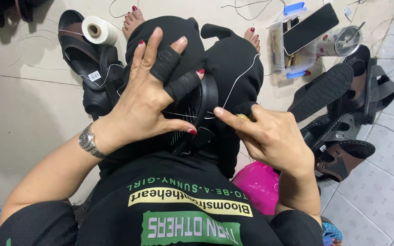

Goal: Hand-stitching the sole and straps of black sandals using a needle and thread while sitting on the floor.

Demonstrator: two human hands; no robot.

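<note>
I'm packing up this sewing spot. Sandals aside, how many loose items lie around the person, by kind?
White thread spool: 1
Clear plastic box with blue clips: 1
Black flat phone: 1
White lidded cup: 1
Bright pink plastic object: 1
Total: 5

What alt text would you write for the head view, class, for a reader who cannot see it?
Seated on a tiled floor, a person's left hand steadies a black sandal while the right hand pulls white thread through it; a thread spool and more sandals lie around.
</note>
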